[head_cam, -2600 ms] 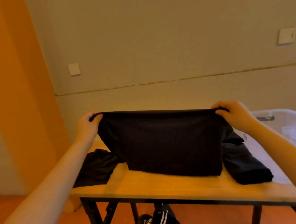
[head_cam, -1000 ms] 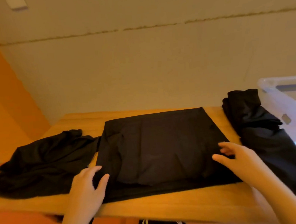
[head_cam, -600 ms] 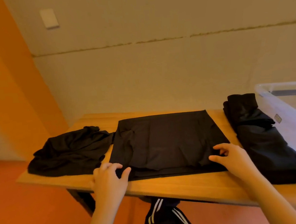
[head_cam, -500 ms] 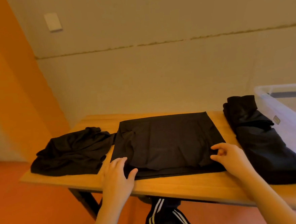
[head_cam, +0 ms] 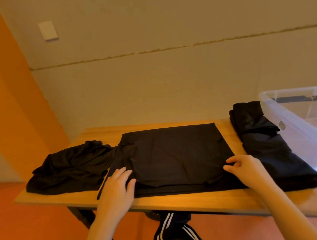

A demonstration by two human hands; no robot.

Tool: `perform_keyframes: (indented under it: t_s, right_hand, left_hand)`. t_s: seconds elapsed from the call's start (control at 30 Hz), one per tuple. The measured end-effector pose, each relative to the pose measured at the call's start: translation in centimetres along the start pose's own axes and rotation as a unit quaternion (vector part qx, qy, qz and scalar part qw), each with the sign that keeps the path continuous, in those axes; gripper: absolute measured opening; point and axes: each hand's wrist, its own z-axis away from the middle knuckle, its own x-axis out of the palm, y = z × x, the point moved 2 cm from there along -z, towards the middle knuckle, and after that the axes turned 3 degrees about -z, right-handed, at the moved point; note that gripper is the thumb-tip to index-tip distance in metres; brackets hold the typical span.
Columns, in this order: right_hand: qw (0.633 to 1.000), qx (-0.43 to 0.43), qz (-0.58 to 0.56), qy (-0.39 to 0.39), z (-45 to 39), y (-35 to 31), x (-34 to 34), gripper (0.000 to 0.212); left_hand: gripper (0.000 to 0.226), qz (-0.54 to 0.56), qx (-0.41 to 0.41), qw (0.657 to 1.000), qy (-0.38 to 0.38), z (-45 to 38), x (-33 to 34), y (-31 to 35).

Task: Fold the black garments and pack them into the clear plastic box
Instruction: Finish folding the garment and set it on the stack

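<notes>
Both forearms are bare from the bottom edge of the frame up to the wrists, with no sleeve, cuff, watch or band on either one. The left hand (head_cam: 116,188) and the right hand (head_cam: 248,169) are bare too, without gloves or rings (the nails are too small to make out). At six o'clock, under the wooden tabletop (head_cam: 178,202), show the person's black track trousers with white side stripes (head_cam: 173,233), three lines running down each leg.

clear plastic box (head_cam: 293,121): cut off right | striped garment (head_cam: 173,231): half-hidden under table (head_cam: 178,201)
</notes>
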Motion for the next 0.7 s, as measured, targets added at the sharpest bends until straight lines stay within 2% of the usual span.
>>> perform_keyframes:
  t_s: [0.07,0.13,0.2,0.23,0.3,0.4,0.47,0.5,0.53,0.57,0.63,0.7]
  right_hand:
    - [1.0,-0.009,0.017,0.01,0.0,0.0,0.6,0.039]
    - [1.0,-0.008,0.017,0.018,0.0,0.2,1.2,0.031]
    - [1.0,-0.004,0.001,0.031,0.0,0.5,1.2,0.013]
    - [0.999,-0.006,-0.002,0.035,0.1,0.7,1.0,0.012]
    - [0.999,-0.008,0.008,0.03,0.1,0.9,0.5,0.022]
    - [0.992,0.024,0.127,-0.014,0.4,0.5,-0.1,0.032]
    - [0.978,0.003,0.208,0.018,0.4,-0.6,-0.3,0.028]
    - [0.976,-0.026,0.211,0.044,0.5,-1.7,-0.3,0.021]
    - [0.977,-0.06,0.196,0.06,0.4,-2.9,-0.1,0.018]
    - [0.977,-0.095,0.178,0.061,0.1,-4.2,0.3,0.026]
    - [0.976,-0.16,0.145,0.007,-1.2,-6.6,1.7,0.041]
    - [0.967,-0.199,0.139,-0.083,-2.6,-8.0,3.7,0.05]
  left_hand:
    - [0.044,0.025,0.063,0.998,-0.019,0.0,0.9,3.1]
    - [0.048,0.011,0.101,0.993,-0.063,-0.7,2.2,5.3]
    - [0.052,-0.025,0.087,0.992,-0.09,-1.8,3.1,5.6]
    - [0.054,-0.043,0.061,0.993,-0.096,-2.3,3.3,5.1]
    - [0.057,-0.081,0.005,0.991,-0.11,-2.6,3.5,3.3]
    - [0.059,-0.118,-0.005,0.983,-0.14,-1.7,3.5,1.6]
    - [0.06,-0.117,0.009,0.978,-0.17,-0.6,3.1,1.6]
    - [0.06,-0.113,0.009,0.976,-0.183,-0.3,2.9,1.8]
    - [0.059,-0.106,0.005,0.977,-0.183,-0.2,2.6,1.8]
    - [0.057,-0.096,-0.001,0.981,-0.166,-0.6,2.2,1.9]
    - [0.054,-0.077,-0.002,0.992,-0.101,-2.4,1.4,2.4]
    - [0.052,-0.071,0.02,0.995,-0.072,-5.3,1.4,3.2]
